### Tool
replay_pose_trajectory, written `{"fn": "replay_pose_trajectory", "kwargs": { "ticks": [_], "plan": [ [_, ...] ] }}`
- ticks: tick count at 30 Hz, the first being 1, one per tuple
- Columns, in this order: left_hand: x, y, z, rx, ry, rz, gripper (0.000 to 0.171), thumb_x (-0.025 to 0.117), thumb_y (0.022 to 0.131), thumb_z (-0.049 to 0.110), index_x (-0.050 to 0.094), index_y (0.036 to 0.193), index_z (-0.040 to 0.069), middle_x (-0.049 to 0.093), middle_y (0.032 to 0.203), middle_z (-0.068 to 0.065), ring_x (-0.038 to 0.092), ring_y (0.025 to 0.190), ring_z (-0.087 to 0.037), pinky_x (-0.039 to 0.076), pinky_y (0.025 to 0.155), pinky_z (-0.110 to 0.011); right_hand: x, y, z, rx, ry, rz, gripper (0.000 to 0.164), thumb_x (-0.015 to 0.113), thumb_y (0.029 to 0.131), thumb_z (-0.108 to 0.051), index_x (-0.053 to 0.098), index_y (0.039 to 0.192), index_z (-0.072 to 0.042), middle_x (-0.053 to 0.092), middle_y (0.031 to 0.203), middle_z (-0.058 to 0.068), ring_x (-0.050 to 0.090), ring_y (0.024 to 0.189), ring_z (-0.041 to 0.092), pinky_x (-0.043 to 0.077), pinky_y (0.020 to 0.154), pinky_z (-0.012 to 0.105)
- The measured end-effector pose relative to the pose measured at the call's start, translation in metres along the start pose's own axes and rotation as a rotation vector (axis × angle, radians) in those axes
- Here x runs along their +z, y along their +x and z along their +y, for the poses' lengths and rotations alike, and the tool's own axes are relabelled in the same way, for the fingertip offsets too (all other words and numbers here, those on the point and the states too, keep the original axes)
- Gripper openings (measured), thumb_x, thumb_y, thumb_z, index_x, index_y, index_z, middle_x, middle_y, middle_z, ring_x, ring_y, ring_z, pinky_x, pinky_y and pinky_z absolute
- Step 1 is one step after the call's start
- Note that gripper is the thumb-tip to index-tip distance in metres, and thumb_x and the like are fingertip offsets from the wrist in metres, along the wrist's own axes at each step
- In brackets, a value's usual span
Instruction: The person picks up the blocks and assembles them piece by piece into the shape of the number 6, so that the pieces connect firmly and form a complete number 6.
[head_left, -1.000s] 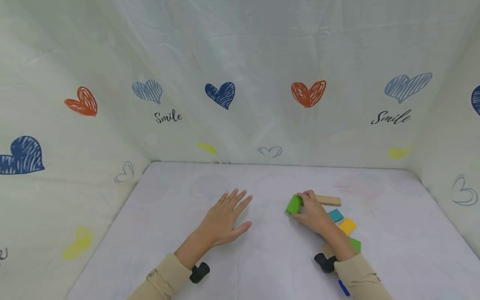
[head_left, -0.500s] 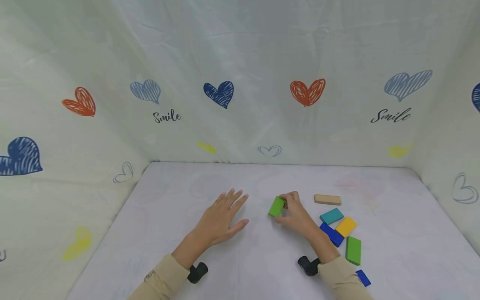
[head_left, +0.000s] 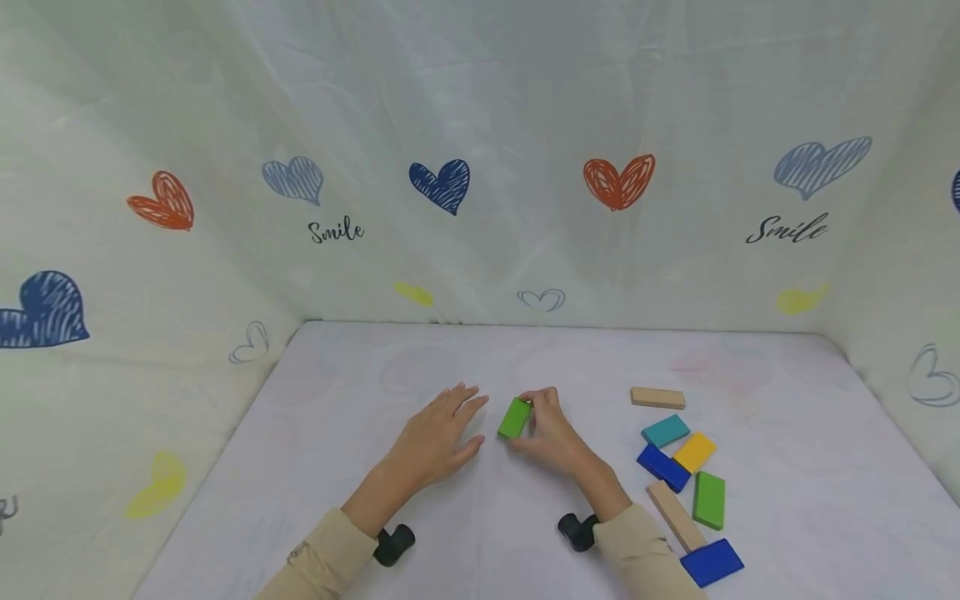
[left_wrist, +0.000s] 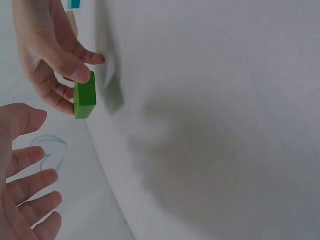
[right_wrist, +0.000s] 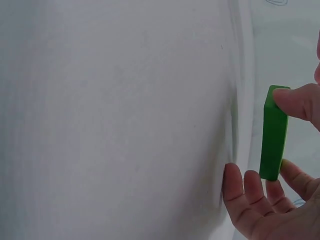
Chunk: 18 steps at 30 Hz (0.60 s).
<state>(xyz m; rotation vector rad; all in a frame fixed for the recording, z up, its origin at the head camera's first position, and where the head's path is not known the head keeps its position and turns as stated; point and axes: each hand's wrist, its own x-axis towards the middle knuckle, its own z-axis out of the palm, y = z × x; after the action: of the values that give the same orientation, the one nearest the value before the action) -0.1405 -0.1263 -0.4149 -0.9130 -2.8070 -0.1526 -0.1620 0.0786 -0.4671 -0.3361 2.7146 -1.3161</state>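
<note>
My right hand (head_left: 558, 442) pinches a green rectangular block (head_left: 514, 418) by its two ends, thumb on one and fingers on the other. In the right wrist view the block (right_wrist: 273, 137) is seen along its narrow side, held above the white surface. My left hand (head_left: 431, 442) is just left of the block, fingers spread and holding nothing. The left wrist view shows its fingers loosely bent, apart from the green block (left_wrist: 85, 97).
Right of my right forearm lie a natural wood block (head_left: 657, 397), a teal block (head_left: 666, 431), a yellow block (head_left: 694, 452), a blue block (head_left: 663, 467), a second green block (head_left: 708, 501), another wood block (head_left: 677, 517) and another blue block (head_left: 712, 562). A white curtain (head_left: 525, 108) surrounds the table.
My right hand has carried the green block leftward, away from the other blocks and close to my left hand. More of the blocks under the right forearm now show. The left hand shifts slightly left.
</note>
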Motion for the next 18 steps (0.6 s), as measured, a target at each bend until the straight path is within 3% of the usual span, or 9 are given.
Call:
{"fn": "replay_pose_trajectory", "kwargs": {
  "ticks": [10, 18],
  "plan": [
    [0.005, -0.001, -0.002, -0.045, -0.051, 0.032, 0.039, 0.064, 0.086, 0.024, 0.057, 0.121, 0.009, 0.056, 0.126, -0.009, 0.052, 0.119, -0.023, 0.051, 0.089, -0.035, 0.015, 0.014, -0.006, -0.065, -0.014, -0.002, 0.063, 0.077, 0.072, -0.011, 0.046, 0.125, 0.003, 0.040, 0.117, 0.014, 0.047, 0.109, 0.027, 0.044, 0.093, 0.042],
    [0.013, -0.001, -0.008, -0.106, -0.062, -0.028, 0.037, 0.064, 0.087, 0.023, 0.057, 0.120, 0.009, 0.057, 0.124, -0.008, 0.055, 0.115, -0.022, 0.053, 0.085, -0.034, 0.020, 0.022, -0.007, -0.062, -0.098, -0.018, 0.059, 0.077, 0.074, -0.015, 0.050, 0.125, 0.001, 0.043, 0.121, 0.014, 0.048, 0.112, 0.029, 0.045, 0.095, 0.041]
  ]
}}
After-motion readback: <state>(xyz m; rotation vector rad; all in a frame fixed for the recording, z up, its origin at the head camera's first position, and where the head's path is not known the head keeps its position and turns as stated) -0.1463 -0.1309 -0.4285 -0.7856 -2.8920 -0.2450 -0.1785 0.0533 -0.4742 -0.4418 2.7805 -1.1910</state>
